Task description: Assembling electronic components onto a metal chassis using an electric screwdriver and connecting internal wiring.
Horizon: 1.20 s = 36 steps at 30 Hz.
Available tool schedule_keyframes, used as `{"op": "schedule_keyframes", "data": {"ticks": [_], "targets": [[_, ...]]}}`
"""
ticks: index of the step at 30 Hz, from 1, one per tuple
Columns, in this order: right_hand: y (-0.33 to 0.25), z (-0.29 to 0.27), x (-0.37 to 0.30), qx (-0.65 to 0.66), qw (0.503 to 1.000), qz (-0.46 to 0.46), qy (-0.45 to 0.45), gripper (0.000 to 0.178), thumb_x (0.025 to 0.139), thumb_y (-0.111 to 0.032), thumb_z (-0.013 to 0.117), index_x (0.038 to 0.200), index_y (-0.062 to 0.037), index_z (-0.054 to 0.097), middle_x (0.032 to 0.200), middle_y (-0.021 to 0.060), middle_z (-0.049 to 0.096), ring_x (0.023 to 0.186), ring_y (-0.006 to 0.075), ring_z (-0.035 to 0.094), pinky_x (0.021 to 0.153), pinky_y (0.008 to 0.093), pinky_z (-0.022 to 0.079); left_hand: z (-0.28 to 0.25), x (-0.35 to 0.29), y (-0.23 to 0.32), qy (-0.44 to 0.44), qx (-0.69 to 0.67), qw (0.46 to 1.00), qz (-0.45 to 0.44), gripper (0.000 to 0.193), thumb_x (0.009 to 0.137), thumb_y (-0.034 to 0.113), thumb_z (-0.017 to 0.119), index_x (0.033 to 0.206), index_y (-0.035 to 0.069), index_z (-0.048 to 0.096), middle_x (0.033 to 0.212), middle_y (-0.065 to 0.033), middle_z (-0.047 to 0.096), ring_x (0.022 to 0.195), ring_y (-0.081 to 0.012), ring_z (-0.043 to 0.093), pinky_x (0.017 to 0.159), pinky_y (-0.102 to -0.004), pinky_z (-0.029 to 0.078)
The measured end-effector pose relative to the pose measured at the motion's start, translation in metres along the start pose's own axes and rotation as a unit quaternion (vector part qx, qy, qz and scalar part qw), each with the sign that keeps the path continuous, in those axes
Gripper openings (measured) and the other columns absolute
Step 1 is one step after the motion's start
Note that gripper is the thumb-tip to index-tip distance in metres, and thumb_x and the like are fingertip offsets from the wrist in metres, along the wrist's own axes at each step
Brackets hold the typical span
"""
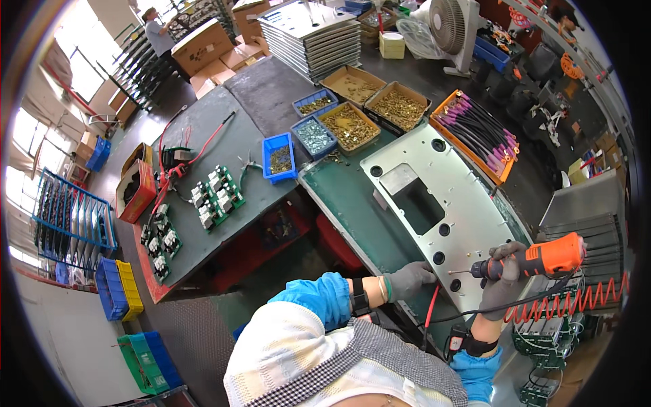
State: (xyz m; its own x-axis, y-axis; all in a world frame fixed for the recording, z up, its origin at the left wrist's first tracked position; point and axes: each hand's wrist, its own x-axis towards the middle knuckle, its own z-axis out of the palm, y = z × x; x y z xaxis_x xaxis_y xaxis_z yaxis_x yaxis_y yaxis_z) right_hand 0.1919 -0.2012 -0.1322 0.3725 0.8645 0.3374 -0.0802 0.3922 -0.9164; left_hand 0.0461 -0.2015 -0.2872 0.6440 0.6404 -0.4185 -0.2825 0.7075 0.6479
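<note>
An orange and black power screwdriver (553, 255) lies nearly level in my right hand (502, 288), which wears a grey glove and is closed around its body. Its thin bit points left, over the lower part of a silver metal panel (468, 220) with round black-ringed holes and a rectangular opening. My left hand (409, 281), also gloved in grey, is at the panel's lower left edge, close to the bit's tip. Its fingers are pressed together; what they hold, if anything, is hidden. A red cable (431, 308) hangs just below those fingertips.
Trays of brass-coloured fasteners (349, 127) and blue bins (279, 159) stand beyond the panel. An orange tray of black cables (475, 136) is at its right. Circuit boards (217, 197) and pliers (245, 169) lie on the left table. A red coiled hose (569, 298) hangs near my right arm.
</note>
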Motion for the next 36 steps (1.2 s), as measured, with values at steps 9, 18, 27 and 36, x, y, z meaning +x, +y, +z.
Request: {"op": "schedule_keyframes", "data": {"ticks": [9, 18, 27, 36], "targets": [[0.015, -0.014, -0.009, 0.123, 0.987, 0.038, -0.093, 0.041, 0.074, 0.003, 0.065, 0.11, -0.0043, 0.048, 0.096, 0.0071, 0.056, 0.086, 0.0197, 0.057, 0.074, 0.0375, 0.05, -0.011, 0.002, -0.005, -0.002, 0.028, 0.998, 0.059, 0.022, 0.079, 0.001, 0.06, 0.1, -0.001, 0.063, 0.102, -0.0134, 0.065, 0.093, -0.025, 0.062, 0.084, -0.0354, 0.049], [0.008, -0.008, 0.007, 0.093, 0.984, 0.011, -0.15, 0.079, 0.074, -0.002, 0.064, 0.138, -0.0006, 0.019, 0.088, 0.0112, 0.057, 0.075, 0.0205, 0.059, 0.072, 0.0362, 0.051, -0.01, 0.001, -0.006, -0.019, 0.265, 0.939, 0.216, 0.021, 0.077, -0.001, 0.065, 0.098, 0.002, 0.065, 0.096, -0.016, 0.064, 0.087, -0.0294, 0.062, 0.077, -0.0331, 0.052], [0.006, -0.003, 0.011, 0.041, 0.987, 0.062, -0.146, 0.02, 0.071, -0.002, 0.064, 0.088, 0.0006, 0.055, 0.079, 0.0072, 0.058, 0.074, 0.0166, 0.058, 0.067, 0.029, 0.048, -0.007, 0.011, 0.008, -0.006, 0.043, 0.998, -0.044, 0.031, 0.082, -0.002, 0.052, 0.113, -0.006, 0.056, 0.111, -0.0112, 0.06, 0.101, -0.0196, 0.057, 0.092, -0.0311, 0.044], [0.001, -0.007, 0.006, 0.116, 0.975, 0.028, -0.188, 0.082, 0.069, 0.004, 0.067, 0.139, -0.0025, 0.025, 0.082, 0.0072, 0.057, 0.076, 0.0168, 0.058, 0.071, 0.0328, 0.05, -0.011, 0.001, 0.04, -0.063, 0.158, 0.98, -0.105, 0.035, 0.085, 0.005, 0.057, 0.118, -0.005, 0.054, 0.118, -0.0122, 0.058, 0.107, -0.0197, 0.056, 0.097, -0.0327, 0.042]]}}
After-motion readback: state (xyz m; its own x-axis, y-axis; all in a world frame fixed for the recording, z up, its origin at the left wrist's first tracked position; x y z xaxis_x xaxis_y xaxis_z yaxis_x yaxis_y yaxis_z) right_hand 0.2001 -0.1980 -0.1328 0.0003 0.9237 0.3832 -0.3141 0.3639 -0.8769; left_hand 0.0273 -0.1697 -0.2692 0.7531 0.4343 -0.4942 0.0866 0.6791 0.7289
